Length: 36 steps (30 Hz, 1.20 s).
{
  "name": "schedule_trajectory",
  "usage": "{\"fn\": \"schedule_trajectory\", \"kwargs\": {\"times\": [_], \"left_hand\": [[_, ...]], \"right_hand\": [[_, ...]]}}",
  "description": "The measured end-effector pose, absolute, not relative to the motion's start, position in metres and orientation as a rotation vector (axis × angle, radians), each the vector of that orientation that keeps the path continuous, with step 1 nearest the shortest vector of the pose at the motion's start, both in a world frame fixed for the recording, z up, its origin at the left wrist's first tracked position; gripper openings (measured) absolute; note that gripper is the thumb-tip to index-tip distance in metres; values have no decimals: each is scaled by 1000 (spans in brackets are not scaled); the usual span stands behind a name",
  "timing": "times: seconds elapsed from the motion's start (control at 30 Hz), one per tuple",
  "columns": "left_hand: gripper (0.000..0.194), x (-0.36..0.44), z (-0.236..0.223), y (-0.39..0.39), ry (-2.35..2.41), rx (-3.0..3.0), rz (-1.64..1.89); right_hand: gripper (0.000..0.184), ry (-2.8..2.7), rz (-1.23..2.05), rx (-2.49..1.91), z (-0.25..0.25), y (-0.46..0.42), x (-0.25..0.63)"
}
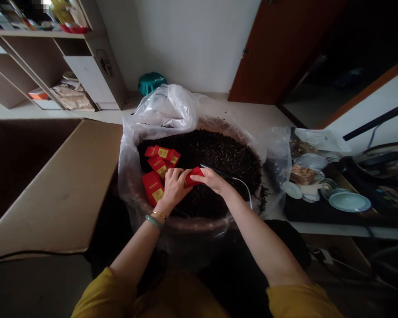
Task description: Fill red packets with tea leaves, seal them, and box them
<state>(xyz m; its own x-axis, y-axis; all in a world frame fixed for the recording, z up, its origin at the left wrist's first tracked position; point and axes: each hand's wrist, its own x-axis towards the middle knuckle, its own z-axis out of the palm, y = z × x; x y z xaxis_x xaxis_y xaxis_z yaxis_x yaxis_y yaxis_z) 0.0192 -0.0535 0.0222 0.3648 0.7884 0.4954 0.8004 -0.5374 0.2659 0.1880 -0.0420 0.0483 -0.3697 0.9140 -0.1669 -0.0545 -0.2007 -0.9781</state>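
Note:
Both my hands grip one small red packet above a big plastic-lined tub of dark, dry, shredded leaves that look like tea. My left hand, with a bangle and a bracelet at the wrist, has its fingers closed on the packet's left side. From the right, my right hand pinches it between thumb and fingers. Several more red packets with yellow labels lie on the leaves just left of my left hand. Behind my right hand rests a thin dark object, with a white cable near it.
Clear plastic lining bunches over the tub's far rim. An open cardboard box stands at left. On the right, a low table holds a pale dish, small cups and a bag. Shelves and a brown door are behind.

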Motion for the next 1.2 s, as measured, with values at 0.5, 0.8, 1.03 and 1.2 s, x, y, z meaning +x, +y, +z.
{"fn": "schedule_trajectory", "kwargs": {"times": [0.5,0.8,1.03,1.2], "left_hand": [[68,19,28,-58,-1553,-2598,-669],[62,17,18,-53,-1437,-2697,-818],[52,14,11,-54,-1521,-2702,-907],[55,15,8,-53,-1513,-2706,-903]], "right_hand": [[37,-1173,1739,-1207,38,-38,183],[45,-1272,1814,-1040,43,-50,170],[48,-1345,1778,-1055,45,-54,166],[53,-1438,1730,-1136,47,-55,167]]}}
